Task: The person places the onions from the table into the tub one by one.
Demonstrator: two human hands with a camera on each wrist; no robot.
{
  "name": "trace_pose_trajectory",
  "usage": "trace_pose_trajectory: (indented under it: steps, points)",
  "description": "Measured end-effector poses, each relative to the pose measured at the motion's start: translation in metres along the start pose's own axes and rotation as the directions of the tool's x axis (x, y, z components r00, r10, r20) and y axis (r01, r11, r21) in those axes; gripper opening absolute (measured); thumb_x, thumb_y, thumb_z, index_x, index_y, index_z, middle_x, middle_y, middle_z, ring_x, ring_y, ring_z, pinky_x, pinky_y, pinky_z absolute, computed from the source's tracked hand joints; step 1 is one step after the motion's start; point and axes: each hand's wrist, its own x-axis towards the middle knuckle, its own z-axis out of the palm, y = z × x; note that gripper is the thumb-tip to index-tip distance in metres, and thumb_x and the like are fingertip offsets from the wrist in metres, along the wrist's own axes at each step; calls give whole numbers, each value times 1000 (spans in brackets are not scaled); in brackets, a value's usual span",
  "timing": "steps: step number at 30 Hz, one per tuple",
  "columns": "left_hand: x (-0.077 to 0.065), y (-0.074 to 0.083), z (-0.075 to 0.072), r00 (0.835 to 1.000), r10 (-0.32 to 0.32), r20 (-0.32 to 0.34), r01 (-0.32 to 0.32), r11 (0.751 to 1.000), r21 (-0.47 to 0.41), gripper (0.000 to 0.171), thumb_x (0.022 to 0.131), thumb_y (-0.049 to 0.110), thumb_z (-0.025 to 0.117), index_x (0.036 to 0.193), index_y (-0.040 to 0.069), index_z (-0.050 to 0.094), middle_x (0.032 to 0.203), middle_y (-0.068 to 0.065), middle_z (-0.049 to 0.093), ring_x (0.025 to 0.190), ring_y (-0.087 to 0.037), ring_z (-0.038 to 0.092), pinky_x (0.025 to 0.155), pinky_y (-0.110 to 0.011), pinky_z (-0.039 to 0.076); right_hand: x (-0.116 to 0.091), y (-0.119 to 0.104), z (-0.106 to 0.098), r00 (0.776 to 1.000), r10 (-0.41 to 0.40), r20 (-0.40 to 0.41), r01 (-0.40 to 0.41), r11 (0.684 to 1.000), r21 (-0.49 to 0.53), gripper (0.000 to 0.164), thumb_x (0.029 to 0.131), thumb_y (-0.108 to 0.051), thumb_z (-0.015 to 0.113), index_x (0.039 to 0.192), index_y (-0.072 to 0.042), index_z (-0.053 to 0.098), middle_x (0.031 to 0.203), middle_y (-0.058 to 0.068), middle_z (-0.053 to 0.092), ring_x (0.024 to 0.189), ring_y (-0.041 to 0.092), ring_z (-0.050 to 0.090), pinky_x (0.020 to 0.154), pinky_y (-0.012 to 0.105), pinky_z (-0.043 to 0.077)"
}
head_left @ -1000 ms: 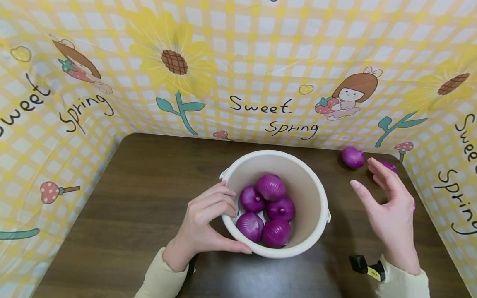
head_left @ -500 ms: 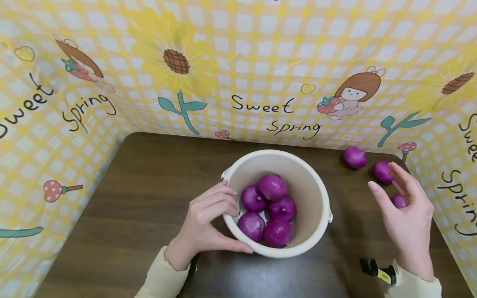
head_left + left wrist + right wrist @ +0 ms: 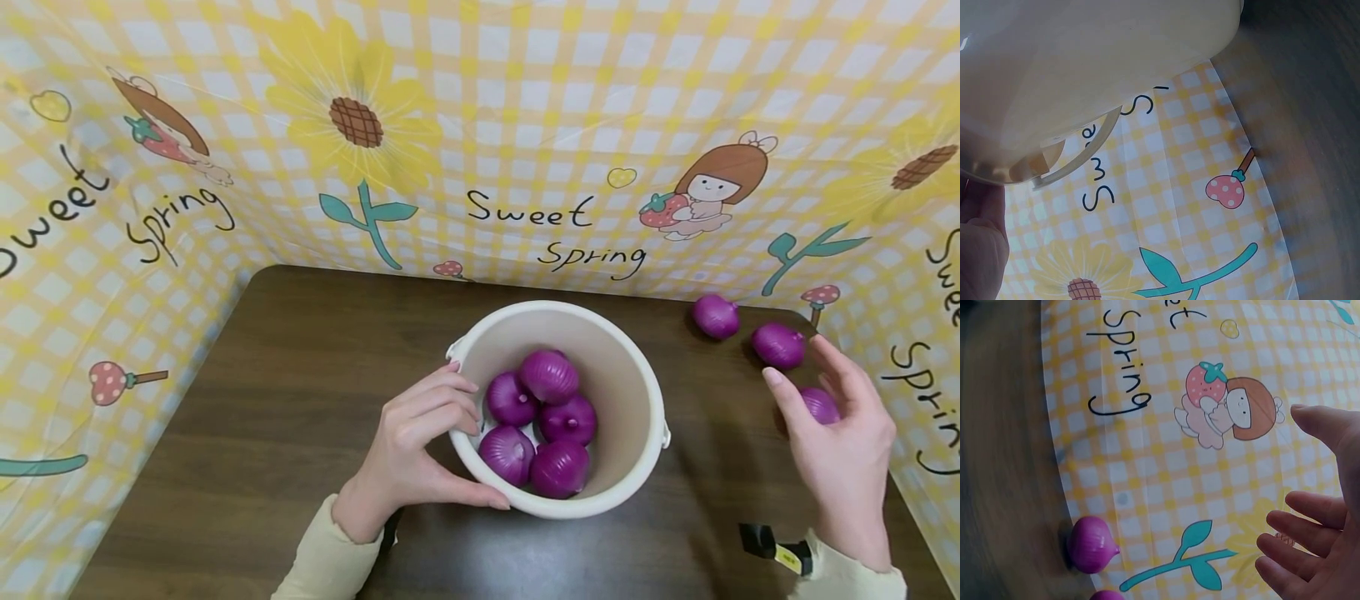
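Note:
My left hand [image 3: 416, 450] grips the left side of a cream bucket [image 3: 647, 392], its thumb lying along the near rim. Several purple onions [image 3: 549, 377] lie at the bottom of the bucket. In the left wrist view the bucket's wall [image 3: 1085, 56] hides much of the hand. My right hand [image 3: 847, 454] is over the table's right side, fingers and thumb spread on either side of another onion [image 3: 819, 406], which it partly hides. No contact with that onion is plain. In the right wrist view, the hand [image 3: 1316, 544] shows spread fingers and nothing held.
Two more onions lie toward the back right, one onion [image 3: 716, 317] near the wall and another onion [image 3: 778, 345] close to the right fingertips. Yellow checked cloth [image 3: 525, 125] walls off the back and sides of the dark wooden table [image 3: 300, 358]. The bucket has a handle [image 3: 1094, 147].
My right hand has moved right, from beside the back onions to around the nearest onion at the right edge. My left hand and the bucket stay put.

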Motion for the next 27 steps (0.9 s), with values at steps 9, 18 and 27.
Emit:
trace_pose_trajectory:
  steps: [9,18,27]
  points:
    - [0,0,0,1000,2,-2,-2,1000,-3,62,59,60,94,76,10,61,80,0,63,90,-27,67,103,-55,50,4,9,-6,999,32,-14,-33,999,-34,57,89,-21,82,142,-21,61,141,2,59,120,3,54,110,22,40]
    - [-1,0,0,1000,-12,9,12,1000,-12,62,59,60,94,76,11,61,79,0,63,91,-27,67,102,-56,49,7,21,-12,988,153,-34,-156,981,-112,61,90,-30,80,146,-23,58,146,-2,54,128,15,50,113,22,35]
    - [0,-1,0,1000,-21,6,21,1000,-14,63,57,60,95,74,10,61,79,0,62,90,-27,67,102,-57,49,12,34,-16,974,224,-17,-224,963,-149,66,91,-35,77,151,-21,51,153,-3,46,141,31,42,118,27,29]
